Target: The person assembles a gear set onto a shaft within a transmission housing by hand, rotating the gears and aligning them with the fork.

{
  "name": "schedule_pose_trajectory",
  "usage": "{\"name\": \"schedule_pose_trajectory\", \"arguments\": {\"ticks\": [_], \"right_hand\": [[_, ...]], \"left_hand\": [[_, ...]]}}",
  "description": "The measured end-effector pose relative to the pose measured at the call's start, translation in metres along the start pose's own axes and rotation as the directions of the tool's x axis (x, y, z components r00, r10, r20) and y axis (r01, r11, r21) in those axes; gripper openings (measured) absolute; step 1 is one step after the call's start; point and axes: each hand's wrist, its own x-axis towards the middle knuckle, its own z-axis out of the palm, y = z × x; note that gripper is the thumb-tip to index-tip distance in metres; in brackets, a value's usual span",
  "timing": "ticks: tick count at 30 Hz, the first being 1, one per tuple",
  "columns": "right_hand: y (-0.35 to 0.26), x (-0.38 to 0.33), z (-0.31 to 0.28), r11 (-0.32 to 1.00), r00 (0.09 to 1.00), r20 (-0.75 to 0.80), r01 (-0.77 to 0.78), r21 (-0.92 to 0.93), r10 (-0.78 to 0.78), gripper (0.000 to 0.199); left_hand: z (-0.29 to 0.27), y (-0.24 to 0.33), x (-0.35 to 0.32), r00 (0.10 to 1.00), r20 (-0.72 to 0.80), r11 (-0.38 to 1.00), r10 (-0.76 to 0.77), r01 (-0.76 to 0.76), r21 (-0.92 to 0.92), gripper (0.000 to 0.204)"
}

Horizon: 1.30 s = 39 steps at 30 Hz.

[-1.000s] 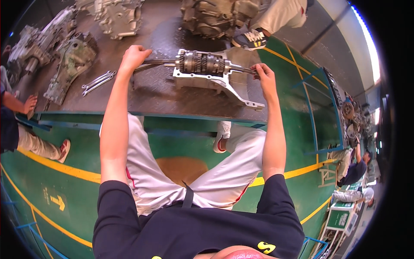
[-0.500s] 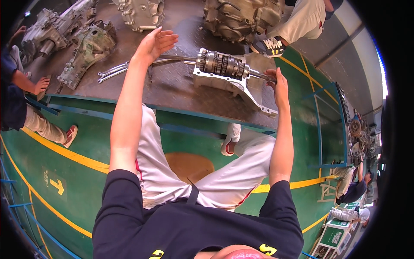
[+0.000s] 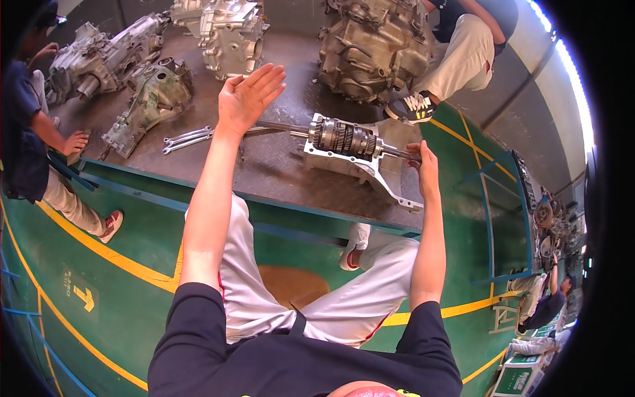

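Note:
A gear shaft assembly (image 3: 344,137) with several toothed gears lies along an open silver half-housing (image 3: 350,167) on the metal workbench (image 3: 278,173). My right hand (image 3: 427,167) is closed around the shaft's right end, thumb on top. Raised over the bench to the left of the gears, my left hand (image 3: 249,100) is empty, palm turned inward and fingers stretched out. A long grey metal rod (image 3: 278,124) runs from behind that wrist toward the gears' left end. Left of my left forearm lie silver wrenches (image 3: 188,139).
A greenish casting (image 3: 149,99), a silver gear case (image 3: 231,40) and a large brown gearbox (image 3: 374,49) stand farther back. One person's hand (image 3: 76,142) rests at the bench's left corner. Another person's shoe (image 3: 411,107) is beside the brown gearbox.
The whole view has shifted, so the bench sits lower in the picture. My left fingers now point more upward and away. My right hand stays at the shaft's end.

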Motion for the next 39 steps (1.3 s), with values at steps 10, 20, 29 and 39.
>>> {"name": "schedule_pose_trajectory", "arguments": {"ticks": [10, 20, 29, 39], "right_hand": [[0.012, 0.009, 0.016, 0.942, 0.975, -0.043, 0.2, -0.271, -0.219, 0.03], [-0.021, -0.019, 0.001, 0.628, 0.883, 0.219, 0.452, -0.633, -0.414, 0.022], [-0.025, -0.02, 0.014, 0.45, 0.839, 0.334, 0.519, -0.727, -0.429, 0.026], [-0.028, -0.018, 0.013, 0.309, 0.887, 0.34, 0.433, -0.847, -0.311, 0.02]], "left_hand": [[-0.089, 0.008, 0.019, 0.99, -0.133, 0.383, -0.052, 0.143, 0.913, 0.034], [-0.016, -0.057, -0.006, 0.994, -0.09, -0.638, -0.066, 0.027, 0.769, 0.04], [-0.005, -0.049, -0.008, 0.965, -0.163, -0.684, -0.204, -0.021, 0.73, 0.044], [-0.021, -0.063, -0.001, 0.968, -0.077, -0.793, -0.237, -0.147, 0.591, 0.027]]}}
